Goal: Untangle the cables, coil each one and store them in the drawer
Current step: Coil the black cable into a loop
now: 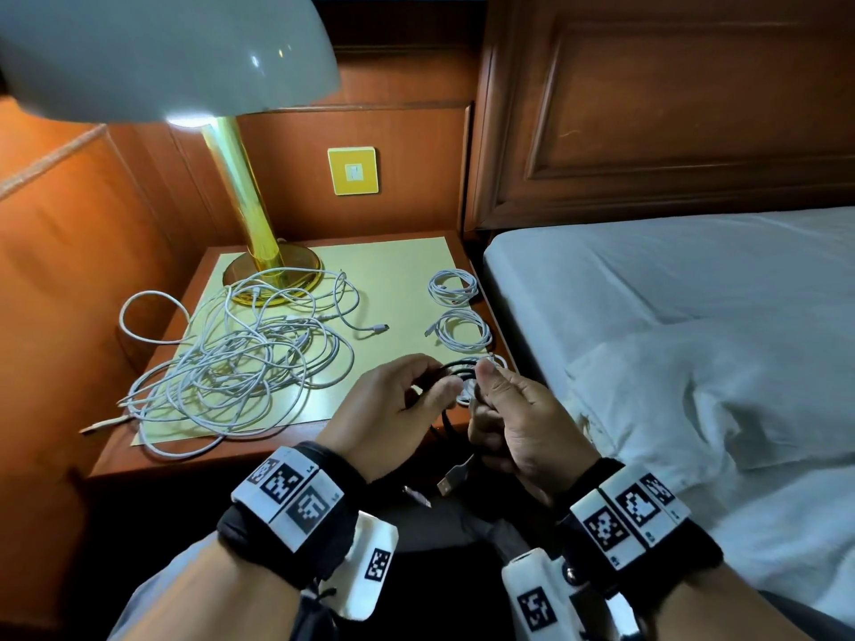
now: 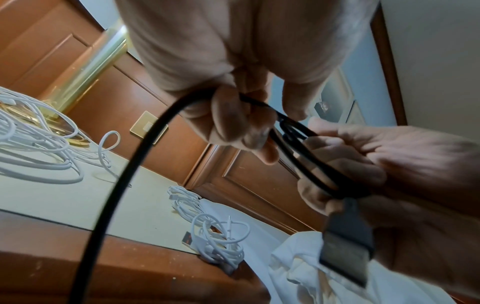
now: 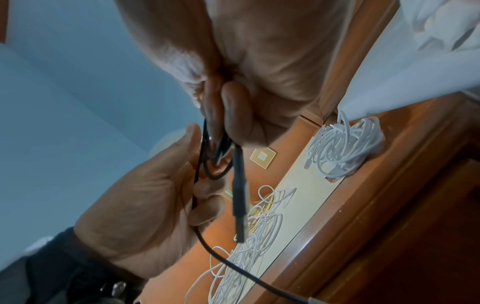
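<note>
Above the nightstand's [image 1: 259, 460] front edge, a black cable [image 1: 455, 370] forms small loops pinched by both hands: left hand [image 1: 393, 409], right hand [image 1: 518, 423], fingers curled round it. Its USB plug [image 1: 451, 478] dangles. The head view hides the loops; the wrist views show them. White tangle [image 1: 231, 363] and coils [image 1: 453, 289] lie beyond.

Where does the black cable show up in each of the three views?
Head: black cable low centre, looped between left hand and right hand.
Left wrist: centre right, loops held by both hands, one strand sweeping down-left.
Right wrist: centre, loops under the fingers, plug hanging below.
Shared landmark: yellow wall plate.
</note>
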